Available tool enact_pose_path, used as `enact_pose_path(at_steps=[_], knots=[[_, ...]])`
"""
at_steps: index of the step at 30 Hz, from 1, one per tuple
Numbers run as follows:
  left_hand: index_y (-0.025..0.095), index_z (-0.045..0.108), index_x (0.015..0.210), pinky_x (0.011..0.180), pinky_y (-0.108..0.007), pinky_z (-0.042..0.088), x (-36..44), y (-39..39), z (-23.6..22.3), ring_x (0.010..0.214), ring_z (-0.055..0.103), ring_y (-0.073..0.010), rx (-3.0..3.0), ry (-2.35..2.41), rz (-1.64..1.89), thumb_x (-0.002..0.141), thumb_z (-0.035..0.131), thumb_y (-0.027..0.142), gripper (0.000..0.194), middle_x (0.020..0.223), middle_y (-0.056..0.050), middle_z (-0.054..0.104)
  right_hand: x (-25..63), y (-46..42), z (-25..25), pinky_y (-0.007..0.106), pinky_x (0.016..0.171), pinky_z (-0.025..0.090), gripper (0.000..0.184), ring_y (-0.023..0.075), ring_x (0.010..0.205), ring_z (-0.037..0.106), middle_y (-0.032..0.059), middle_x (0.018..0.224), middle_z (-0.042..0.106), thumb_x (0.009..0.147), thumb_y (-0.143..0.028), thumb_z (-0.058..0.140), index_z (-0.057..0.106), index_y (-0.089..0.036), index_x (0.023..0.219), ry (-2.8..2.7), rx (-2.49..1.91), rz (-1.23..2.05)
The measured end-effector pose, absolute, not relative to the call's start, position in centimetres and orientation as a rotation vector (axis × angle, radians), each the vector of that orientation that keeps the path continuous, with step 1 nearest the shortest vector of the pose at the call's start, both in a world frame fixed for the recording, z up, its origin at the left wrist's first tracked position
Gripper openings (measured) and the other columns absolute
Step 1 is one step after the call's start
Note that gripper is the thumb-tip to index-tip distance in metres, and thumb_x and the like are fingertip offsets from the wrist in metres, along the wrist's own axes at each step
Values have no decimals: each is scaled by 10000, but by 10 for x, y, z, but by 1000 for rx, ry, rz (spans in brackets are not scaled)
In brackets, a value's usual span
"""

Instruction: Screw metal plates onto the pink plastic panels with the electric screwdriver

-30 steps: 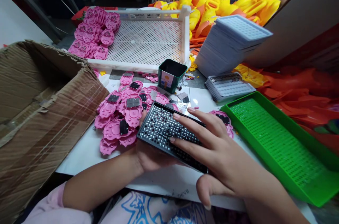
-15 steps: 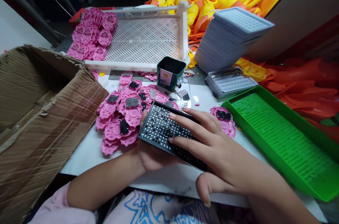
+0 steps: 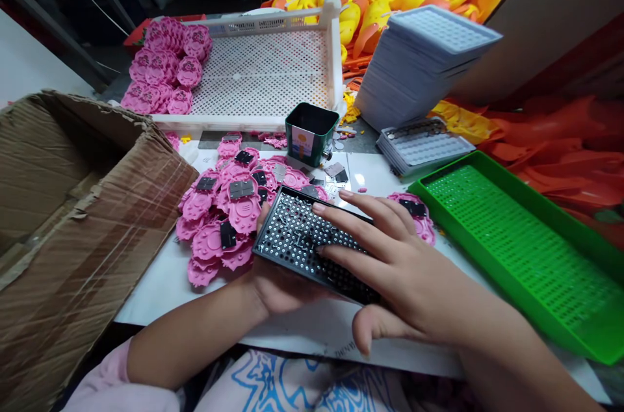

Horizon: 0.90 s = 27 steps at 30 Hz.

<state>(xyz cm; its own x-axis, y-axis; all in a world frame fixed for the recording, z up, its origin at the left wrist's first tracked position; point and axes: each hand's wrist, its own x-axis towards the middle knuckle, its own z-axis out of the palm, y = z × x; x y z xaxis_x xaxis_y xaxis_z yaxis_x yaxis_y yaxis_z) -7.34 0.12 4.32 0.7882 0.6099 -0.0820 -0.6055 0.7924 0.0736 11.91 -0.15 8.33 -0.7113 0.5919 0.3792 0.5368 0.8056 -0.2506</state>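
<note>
A black tray [image 3: 287,248], its perforated top dotted with many small silver screws, is held tilted over the table's front. My left hand [image 3: 280,292] grips it from below and along its left side; most of those fingers are hidden under it. Over the tray's right half lies my right hand [image 3: 390,256], fingers spread and fingertips on the screws, thumb apart near the front edge. Some loose screws lie sideways on top. Just behind and left of the tray is a heap of pink plastic parts [image 3: 241,214] with black or grey covers. Another pink part [image 3: 423,225] lies beyond my right hand.
An open cardboard box [image 3: 97,204] stands at left. Behind are a white crate [image 3: 238,121] with pink pieces and a green tin [image 3: 312,139]. At right are a green basket [image 3: 517,262], stacked white trays [image 3: 414,67] and orange sheets [image 3: 560,152]. Yellow toys [image 3: 380,9] lie at the back.
My right hand's fingers have shifted slightly across the tray, and its thumb has moved a little left. The left hand still holds the tray. The whole view has shifted slightly.
</note>
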Motion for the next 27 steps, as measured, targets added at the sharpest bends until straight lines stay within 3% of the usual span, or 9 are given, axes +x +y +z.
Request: enact_pose_path(at_steps=[19, 27], knots=[[176, 438, 1402, 957, -374, 435, -73, 1, 45, 1107, 643, -197, 42, 47, 631, 975, 289, 383, 497, 1210, -76, 688, 119, 0, 85, 479, 1069, 347, 604, 319, 1353, 353, 118, 1390, 530, 850, -685, 405, 653, -179, 1068, -2487, -741, 226], [218, 326, 1470, 998, -378, 353, -68, -3, 44, 1156, 606, -196, 53, 58, 612, 990, 277, 403, 517, 1259, -82, 658, 114, -5, 77, 540, 1048, 311, 722, 356, 1369, 319, 97, 1467, 450, 826, -752, 283, 566, -253, 1264, -2521, -833, 162]])
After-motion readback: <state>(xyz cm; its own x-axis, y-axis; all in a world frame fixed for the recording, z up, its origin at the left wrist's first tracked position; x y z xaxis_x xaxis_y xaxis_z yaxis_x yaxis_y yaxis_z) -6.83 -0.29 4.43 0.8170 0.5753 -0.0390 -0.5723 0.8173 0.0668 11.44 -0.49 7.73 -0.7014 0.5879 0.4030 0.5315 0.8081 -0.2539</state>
